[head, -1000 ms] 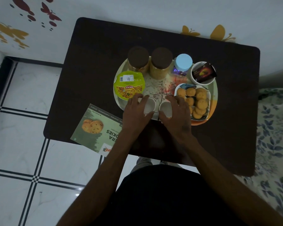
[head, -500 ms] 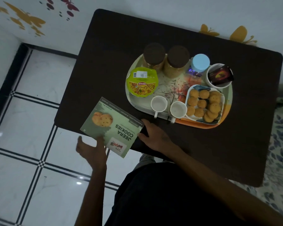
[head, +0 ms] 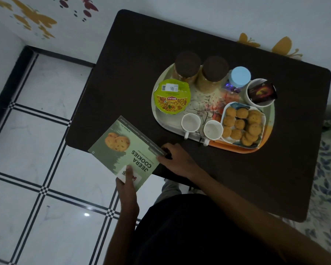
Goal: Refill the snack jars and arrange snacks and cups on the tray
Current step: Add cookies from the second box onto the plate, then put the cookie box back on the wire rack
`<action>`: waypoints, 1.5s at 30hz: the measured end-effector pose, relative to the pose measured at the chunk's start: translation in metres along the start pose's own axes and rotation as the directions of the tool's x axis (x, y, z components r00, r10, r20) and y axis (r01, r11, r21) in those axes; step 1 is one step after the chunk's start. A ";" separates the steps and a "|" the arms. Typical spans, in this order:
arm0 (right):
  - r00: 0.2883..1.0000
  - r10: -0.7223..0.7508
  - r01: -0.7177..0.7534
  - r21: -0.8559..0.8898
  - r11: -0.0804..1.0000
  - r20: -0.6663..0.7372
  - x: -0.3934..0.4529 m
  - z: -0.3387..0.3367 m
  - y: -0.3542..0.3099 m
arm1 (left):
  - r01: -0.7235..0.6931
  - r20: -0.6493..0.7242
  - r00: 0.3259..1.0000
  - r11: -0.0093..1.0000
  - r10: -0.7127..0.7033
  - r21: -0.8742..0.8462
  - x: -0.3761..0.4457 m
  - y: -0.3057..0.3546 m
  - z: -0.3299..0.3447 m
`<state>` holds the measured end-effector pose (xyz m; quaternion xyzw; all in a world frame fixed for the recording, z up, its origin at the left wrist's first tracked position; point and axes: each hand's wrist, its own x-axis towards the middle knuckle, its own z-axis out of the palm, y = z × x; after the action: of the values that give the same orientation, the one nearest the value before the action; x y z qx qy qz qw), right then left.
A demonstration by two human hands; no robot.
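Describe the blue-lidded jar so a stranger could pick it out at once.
On the dark table sits an oval tray of snacks. Along its far edge stand three jars in a row; the blue-lidded jar is the rightmost, beside a white bowl. Its pale blue lid sets it apart from the two brown-lidded jars.

Green cookie box point(head: 122, 148); dark table point(head: 141, 54)

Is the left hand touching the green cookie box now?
Touching. The head view shows the left hand at the cookie box near corner, thumb lying across its printed top.
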<state>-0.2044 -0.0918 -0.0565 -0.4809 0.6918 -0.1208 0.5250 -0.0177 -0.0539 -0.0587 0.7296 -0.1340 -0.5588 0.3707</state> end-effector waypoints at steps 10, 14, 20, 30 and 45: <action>0.991 -0.134 0.115 0.446 0.888 0.011 -0.037 -0.009 -0.022 | -0.249 0.166 0.953 0.967 0.253 -0.046 -0.016 0.055 -0.014; 0.978 -0.164 0.210 0.569 0.795 -0.132 -0.060 -0.029 -0.014 | -0.306 0.324 0.901 0.952 0.287 0.008 -0.038 0.067 0.009; 0.928 -0.039 0.307 0.703 0.642 -0.369 -0.141 -0.072 0.051 | -0.377 0.602 0.759 0.921 0.247 0.098 -0.095 0.050 0.062; 0.702 0.313 0.499 0.755 0.425 -0.640 -0.317 -0.123 0.199 | -0.397 0.867 0.497 0.877 -0.041 0.269 -0.248 -0.049 0.186; 0.357 0.734 0.696 0.689 0.203 -0.578 -0.451 -0.187 0.382 | -0.451 0.927 0.238 0.812 -0.291 0.371 -0.405 -0.219 0.357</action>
<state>-0.5736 0.3966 0.0404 0.1572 0.5962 -0.7636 0.1917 -0.5296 0.2043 0.0446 0.2911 -0.5340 -0.7938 -0.0023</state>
